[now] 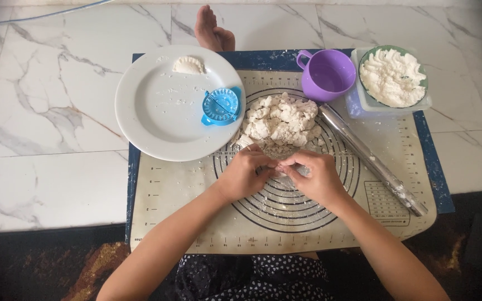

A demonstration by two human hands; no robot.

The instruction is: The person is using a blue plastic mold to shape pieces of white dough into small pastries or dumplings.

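My left hand [245,173] and my right hand [315,175] meet fingertip to fingertip over the middle of a beige baking mat [174,212] with ring markings. Both pinch a small piece of dough [279,165] between them, mostly hidden by my fingers. Just beyond my hands lies a heap of torn white dough pieces [281,120]. A white plate [157,120] at the left holds one folded dumpling [188,65] and a blue plastic dumpling press [220,106].
A metal rolling pin [372,161] lies diagonally on the mat's right. A purple cup [327,74] and a green-rimmed bowl of flour [393,77] in a clear tub stand at the back right. A bare foot [213,30] rests on the marble floor beyond.
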